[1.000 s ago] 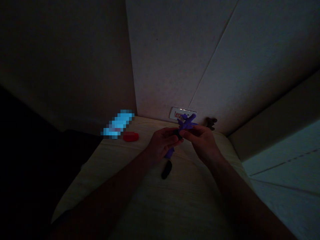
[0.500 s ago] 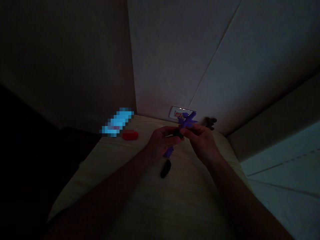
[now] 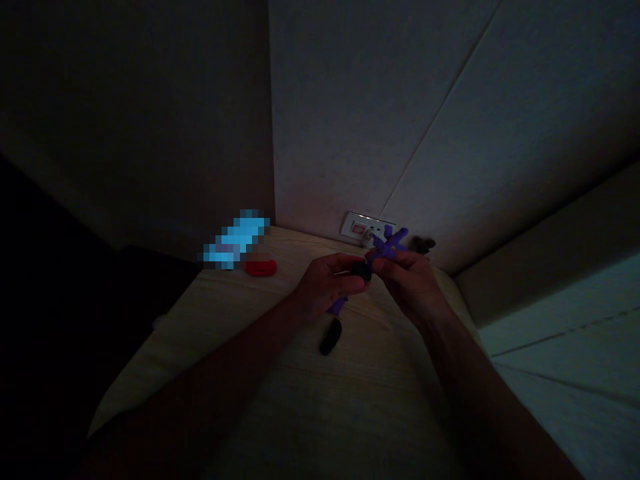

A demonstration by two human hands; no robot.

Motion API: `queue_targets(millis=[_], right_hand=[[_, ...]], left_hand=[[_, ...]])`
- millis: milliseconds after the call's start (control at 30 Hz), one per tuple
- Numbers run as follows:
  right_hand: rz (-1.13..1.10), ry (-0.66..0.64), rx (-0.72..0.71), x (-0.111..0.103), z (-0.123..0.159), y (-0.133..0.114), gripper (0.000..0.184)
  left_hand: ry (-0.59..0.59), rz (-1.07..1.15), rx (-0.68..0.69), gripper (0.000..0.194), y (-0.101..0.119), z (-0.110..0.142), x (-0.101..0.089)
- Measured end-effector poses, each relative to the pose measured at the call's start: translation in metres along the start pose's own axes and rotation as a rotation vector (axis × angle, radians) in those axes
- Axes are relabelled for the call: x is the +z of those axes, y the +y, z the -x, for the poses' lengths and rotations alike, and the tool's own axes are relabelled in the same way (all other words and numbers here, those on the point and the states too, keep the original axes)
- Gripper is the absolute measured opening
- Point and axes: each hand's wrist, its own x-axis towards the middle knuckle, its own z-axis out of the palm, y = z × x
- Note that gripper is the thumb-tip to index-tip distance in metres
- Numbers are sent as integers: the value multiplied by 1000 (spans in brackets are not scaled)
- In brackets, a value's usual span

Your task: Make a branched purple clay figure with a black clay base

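My left hand (image 3: 331, 285) is closed, pinching a small black lump (image 3: 362, 270) between thumb and fingers. Close beside it, my right hand (image 3: 413, 277) grips the base of a purple branching piece (image 3: 387, 244) that may be modelling clay. The piece's several knobbly arms stick up above the fingertips. The black lump and the purple piece meet or nearly meet between the hands; the dim light hides the exact contact. Below my left hand lies another purple piece (image 3: 339, 306), partly covered by the hand, with a black oblong piece (image 3: 331, 337) at its lower end.
A red oval piece (image 3: 261, 268) lies on the wooden tabletop (image 3: 320, 413) at the left. Near it is a pixelated bright blue screen-like patch (image 3: 236, 239). On the wall behind is a socket plate (image 3: 357, 228) with a red switch. A dark lumpy object (image 3: 423, 245) sits at the back right.
The purple piece has shifted slightly right with my right hand and tilted. More of the black lump shows in my left hand. The camera view has moved a little.
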Motion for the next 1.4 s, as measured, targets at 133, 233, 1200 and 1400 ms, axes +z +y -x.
queue_targets(millis=[133, 233, 1200, 1400], right_hand=[[1, -6, 10, 1, 0, 1, 26], [73, 2, -5, 1, 0, 4, 26], [242, -106, 3, -7, 2, -14, 24], [182, -38, -7, -5, 0, -3, 27]], left_hand=[[0, 6, -1, 45, -1, 0, 1], [8, 11, 0, 45, -1, 0, 2], [86, -24, 41, 42, -2, 1, 2], [110, 67, 86, 36, 2, -1, 6]])
